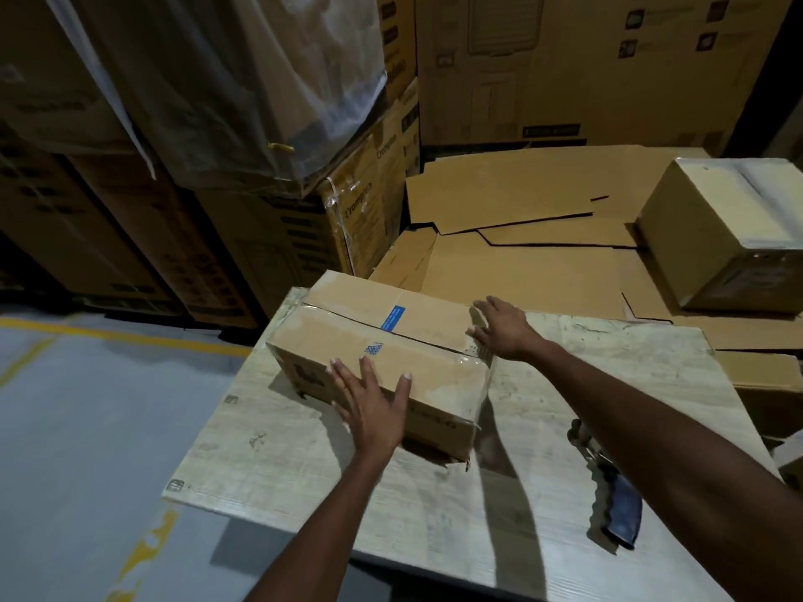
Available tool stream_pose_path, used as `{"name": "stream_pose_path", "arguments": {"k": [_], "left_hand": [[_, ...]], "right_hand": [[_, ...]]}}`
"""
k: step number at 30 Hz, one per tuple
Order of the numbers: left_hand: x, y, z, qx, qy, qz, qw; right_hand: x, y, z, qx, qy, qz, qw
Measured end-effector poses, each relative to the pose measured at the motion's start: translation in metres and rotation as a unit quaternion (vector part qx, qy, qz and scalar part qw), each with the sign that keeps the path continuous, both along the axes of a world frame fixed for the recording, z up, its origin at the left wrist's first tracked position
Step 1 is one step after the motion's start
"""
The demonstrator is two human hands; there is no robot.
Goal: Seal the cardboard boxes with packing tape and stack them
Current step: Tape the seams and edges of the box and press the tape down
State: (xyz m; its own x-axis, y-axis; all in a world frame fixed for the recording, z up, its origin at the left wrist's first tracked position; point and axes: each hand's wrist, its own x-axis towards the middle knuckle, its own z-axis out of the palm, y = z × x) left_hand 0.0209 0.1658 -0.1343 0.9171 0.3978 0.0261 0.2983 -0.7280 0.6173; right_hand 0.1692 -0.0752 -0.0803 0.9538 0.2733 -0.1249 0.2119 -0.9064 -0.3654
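Head view: left hand (371,408) and right hand (504,330), fingers (367,373) apart, flat against cardboard box (347,330).

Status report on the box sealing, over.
Left grip flat on box near side, right grip flat on its right end. Top seam looks untaped. Tape dispenser on table under right forearm; nothing blocking.

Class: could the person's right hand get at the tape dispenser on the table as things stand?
Probably yes. The right hand rests open against the box, holding nothing. The tape dispenser lies on the table just below that forearm, with nothing on top of it.
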Motion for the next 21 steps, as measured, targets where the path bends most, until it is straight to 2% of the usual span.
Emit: {"name": "stream_pose_path", "arguments": {"k": [2,5,8,11,14,17,21], "left_hand": [[0.000,-0.013,0.002,-0.078,0.009,0.050,0.996],[0.005,-0.027,0.009,-0.171,0.006,0.072,0.983],[0.009,-0.018,0.019,-0.177,0.010,0.089,0.980],[0.015,0.007,0.025,-0.117,0.011,0.040,0.992],[0.025,0.025,0.031,-0.049,-0.008,-0.001,0.999],[0.037,0.025,0.038,-0.057,0.046,0.014,0.997],[0.045,0.010,0.040,-0.076,0.099,0.036,0.992]], "right_hand": [[0.006,0.005,0.001,-0.002,0.008,0.006,1.000],[0.005,0.004,0.003,-0.002,-0.023,-0.008,1.000],[-0.003,0.006,0.008,-0.084,-0.011,0.004,0.996],[-0.014,0.012,0.007,-0.178,0.002,0.037,0.983],[-0.025,0.022,0.003,-0.102,-0.008,0.029,0.994],[-0.029,0.032,0.001,-0.021,0.029,0.050,0.998],[-0.028,0.040,-0.004,0.008,0.070,0.017,0.997]]}}
